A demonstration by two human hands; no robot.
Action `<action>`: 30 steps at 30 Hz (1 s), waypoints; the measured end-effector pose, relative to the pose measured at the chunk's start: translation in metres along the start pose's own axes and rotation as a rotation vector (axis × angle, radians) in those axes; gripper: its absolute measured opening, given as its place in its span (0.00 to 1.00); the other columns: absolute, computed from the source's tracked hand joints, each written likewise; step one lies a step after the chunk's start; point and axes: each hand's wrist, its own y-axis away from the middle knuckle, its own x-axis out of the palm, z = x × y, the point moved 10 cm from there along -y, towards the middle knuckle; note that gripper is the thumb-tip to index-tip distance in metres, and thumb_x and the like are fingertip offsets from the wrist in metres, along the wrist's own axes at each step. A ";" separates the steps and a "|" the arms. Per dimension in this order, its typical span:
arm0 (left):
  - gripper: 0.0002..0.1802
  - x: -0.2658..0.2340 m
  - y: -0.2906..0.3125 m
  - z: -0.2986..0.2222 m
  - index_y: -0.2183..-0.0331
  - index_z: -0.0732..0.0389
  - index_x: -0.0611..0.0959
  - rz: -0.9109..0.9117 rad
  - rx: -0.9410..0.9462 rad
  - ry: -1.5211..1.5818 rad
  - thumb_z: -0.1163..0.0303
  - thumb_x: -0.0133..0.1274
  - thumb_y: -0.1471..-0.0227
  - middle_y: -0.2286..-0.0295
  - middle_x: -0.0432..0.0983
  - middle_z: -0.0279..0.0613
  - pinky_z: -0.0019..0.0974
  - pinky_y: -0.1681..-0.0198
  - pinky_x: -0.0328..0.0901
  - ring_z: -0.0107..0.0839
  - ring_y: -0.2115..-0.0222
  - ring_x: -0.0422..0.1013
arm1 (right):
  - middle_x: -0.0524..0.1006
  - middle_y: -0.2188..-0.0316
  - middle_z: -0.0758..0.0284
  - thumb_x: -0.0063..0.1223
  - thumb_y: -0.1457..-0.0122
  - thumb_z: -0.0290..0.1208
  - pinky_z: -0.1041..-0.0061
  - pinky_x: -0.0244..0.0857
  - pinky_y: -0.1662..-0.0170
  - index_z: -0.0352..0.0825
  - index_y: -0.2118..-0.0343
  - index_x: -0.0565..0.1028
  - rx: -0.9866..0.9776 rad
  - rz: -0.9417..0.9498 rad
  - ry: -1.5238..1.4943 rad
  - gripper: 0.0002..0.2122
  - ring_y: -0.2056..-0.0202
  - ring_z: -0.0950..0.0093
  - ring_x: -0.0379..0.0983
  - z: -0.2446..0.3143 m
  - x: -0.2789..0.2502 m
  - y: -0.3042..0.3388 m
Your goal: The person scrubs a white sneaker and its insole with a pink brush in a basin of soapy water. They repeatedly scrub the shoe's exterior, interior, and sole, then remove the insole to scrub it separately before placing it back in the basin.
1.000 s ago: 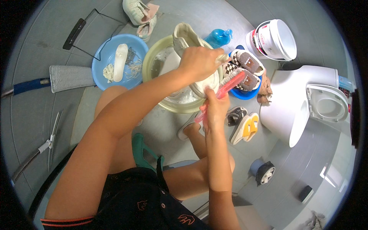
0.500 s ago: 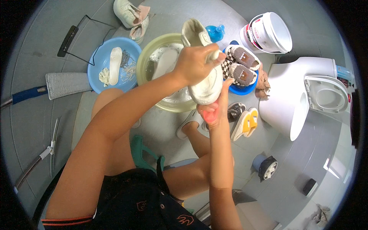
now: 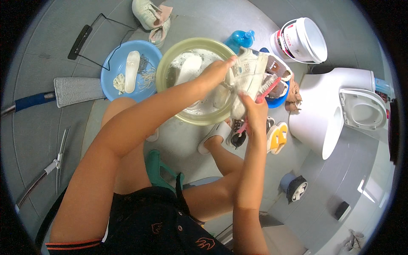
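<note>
Over the right rim of the yellow-green basin (image 3: 160,80), my left hand (image 3: 216,73) is closed on a wet off-white shoe (image 3: 250,68), which is turned with its side facing up. My right hand (image 3: 256,111) grips a pink-red brush (image 3: 268,88) with pale bristles, the head lying beside the shoe. The right thumb reaches to the shoe's lower end. Some of the left fingers are hidden behind the shoe. In the basin, another white shoe (image 3: 190,67) lies in sudsy water.
On the left, a blue basin (image 3: 111,91) holds a white insole (image 3: 131,70) and laces. Beyond the shoe stand a blue bottle (image 3: 239,41) and a white bucket (image 3: 297,40). Slippers (image 3: 278,138), a toilet (image 3: 316,106) and a mop (image 3: 76,91) are around me.
The shoe has been turned from upright onto its side and moved right and slightly lower. The brush, mostly hidden before, now shows its bristles. The whole view has shifted slightly.
</note>
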 end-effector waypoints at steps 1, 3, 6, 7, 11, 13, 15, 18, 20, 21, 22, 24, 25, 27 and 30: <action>0.36 -0.004 -0.005 0.006 0.49 0.67 0.71 -0.012 -0.079 0.009 0.43 0.45 0.44 0.49 0.66 0.52 0.46 0.43 0.52 0.40 0.46 0.61 | 0.79 0.71 0.65 0.63 0.54 0.33 0.78 0.66 0.74 0.28 0.60 0.74 -0.107 -0.036 0.050 0.20 0.77 0.76 0.73 -0.001 -0.006 -0.004; 0.39 -0.018 -0.004 0.012 0.45 0.66 0.67 -0.119 -0.174 0.021 0.42 0.44 0.45 0.48 0.64 0.53 0.58 0.41 0.45 0.45 0.44 0.56 | 0.79 0.63 0.58 0.65 0.57 0.33 0.72 0.67 0.56 0.26 0.58 0.73 -0.112 -0.041 0.157 0.23 0.63 0.68 0.76 0.003 -0.007 -0.001; 0.37 -0.016 -0.015 0.016 0.46 0.61 0.71 -0.054 -0.169 0.036 0.41 0.44 0.45 0.51 0.67 0.50 0.64 0.44 0.44 0.43 0.44 0.54 | 0.79 0.63 0.57 0.66 0.60 0.36 0.71 0.67 0.56 0.28 0.58 0.73 -0.211 -0.072 0.349 0.25 0.63 0.66 0.77 0.010 -0.004 0.006; 0.35 -0.013 -0.027 0.024 0.48 0.56 0.74 0.013 -0.155 0.084 0.39 0.44 0.46 0.53 0.71 0.47 0.56 0.43 0.48 0.40 0.45 0.57 | 0.79 0.63 0.56 0.66 0.62 0.37 0.70 0.66 0.55 0.29 0.57 0.73 -0.200 -0.062 0.382 0.28 0.61 0.65 0.76 0.013 0.001 0.011; 0.37 -0.011 -0.023 0.014 0.51 0.56 0.77 -0.025 -0.224 0.162 0.35 0.46 0.48 0.53 0.72 0.45 0.42 0.45 0.57 0.35 0.51 0.66 | 0.79 0.63 0.58 0.66 0.63 0.37 0.70 0.67 0.55 0.32 0.55 0.72 -0.274 -0.074 0.506 0.29 0.61 0.66 0.77 0.034 0.016 0.034; 0.36 -0.010 -0.024 -0.002 0.52 0.57 0.78 -0.002 -0.140 0.261 0.36 0.49 0.49 0.53 0.73 0.45 0.43 0.47 0.59 0.36 0.52 0.68 | 0.79 0.64 0.58 0.66 0.64 0.37 0.70 0.67 0.56 0.33 0.55 0.72 -0.290 -0.044 0.529 0.29 0.61 0.65 0.77 0.036 0.024 0.037; 0.33 -0.008 -0.028 -0.010 0.54 0.59 0.78 0.003 -0.097 0.339 0.41 0.53 0.49 0.55 0.75 0.44 0.43 0.50 0.64 0.36 0.55 0.71 | 0.79 0.64 0.58 0.66 0.64 0.35 0.70 0.67 0.57 0.34 0.55 0.72 -0.333 -0.007 0.475 0.28 0.62 0.64 0.77 0.034 0.026 0.038; 0.30 -0.016 -0.028 -0.018 0.55 0.61 0.78 -0.091 -0.021 0.367 0.44 0.52 0.47 0.57 0.76 0.44 0.41 0.52 0.65 0.36 0.57 0.72 | 0.79 0.65 0.58 0.66 0.64 0.34 0.70 0.68 0.58 0.34 0.56 0.71 -0.337 -0.006 0.454 0.27 0.63 0.64 0.77 0.037 0.032 0.043; 0.27 -0.020 -0.037 -0.014 0.55 0.63 0.77 -0.125 -0.043 0.504 0.48 0.48 0.42 0.58 0.77 0.45 0.41 0.53 0.67 0.36 0.59 0.73 | 0.79 0.67 0.59 0.68 0.63 0.34 0.70 0.68 0.59 0.32 0.58 0.71 -0.363 -0.007 0.511 0.27 0.65 0.65 0.77 0.037 0.032 0.043; 0.26 -0.023 -0.038 -0.014 0.55 0.63 0.77 -0.134 -0.044 0.534 0.49 0.47 0.41 0.58 0.77 0.45 0.41 0.53 0.67 0.36 0.59 0.73 | 0.79 0.67 0.59 0.69 0.63 0.33 0.70 0.68 0.59 0.31 0.59 0.71 -0.374 -0.003 0.526 0.26 0.65 0.66 0.77 0.037 0.033 0.042; 0.26 -0.026 -0.040 -0.013 0.55 0.63 0.77 -0.144 -0.046 0.564 0.50 0.46 0.40 0.58 0.77 0.46 0.42 0.53 0.67 0.36 0.59 0.73 | 0.79 0.68 0.59 0.70 0.63 0.33 0.69 0.68 0.60 0.31 0.59 0.71 -0.386 0.002 0.541 0.26 0.65 0.66 0.77 0.037 0.034 0.041; 0.25 -0.028 -0.046 -0.019 0.55 0.63 0.77 -0.119 0.072 0.363 0.51 0.45 0.40 0.59 0.77 0.45 0.41 0.54 0.67 0.35 0.60 0.73 | 0.79 0.68 0.60 0.70 0.61 0.32 0.70 0.69 0.60 0.30 0.60 0.71 -0.383 0.015 0.499 0.25 0.66 0.69 0.76 0.038 0.031 0.040; 0.24 -0.026 -0.048 -0.024 0.55 0.63 0.77 -0.105 0.162 0.238 0.51 0.46 0.40 0.59 0.77 0.44 0.40 0.54 0.67 0.35 0.60 0.73 | 0.79 0.68 0.61 0.71 0.59 0.32 0.70 0.69 0.60 0.30 0.61 0.71 -0.382 0.022 0.477 0.24 0.66 0.70 0.75 0.038 0.030 0.040; 0.21 -0.010 -0.033 -0.046 0.58 0.62 0.78 -0.054 0.399 -0.136 0.53 0.49 0.41 0.62 0.78 0.46 0.38 0.58 0.67 0.34 0.63 0.73 | 0.78 0.66 0.62 0.70 0.57 0.31 0.72 0.68 0.60 0.29 0.59 0.71 -0.297 -0.043 0.277 0.23 0.66 0.73 0.74 0.040 0.012 0.036; 0.11 0.035 0.001 -0.051 0.67 0.54 0.81 -0.093 0.750 -1.237 0.59 0.56 0.50 0.73 0.76 0.38 0.43 0.49 0.60 0.34 0.65 0.72 | 0.77 0.63 0.65 0.66 0.52 0.33 0.77 0.67 0.61 0.27 0.55 0.73 -0.291 -0.185 0.100 0.23 0.67 0.76 0.72 0.038 -0.021 0.021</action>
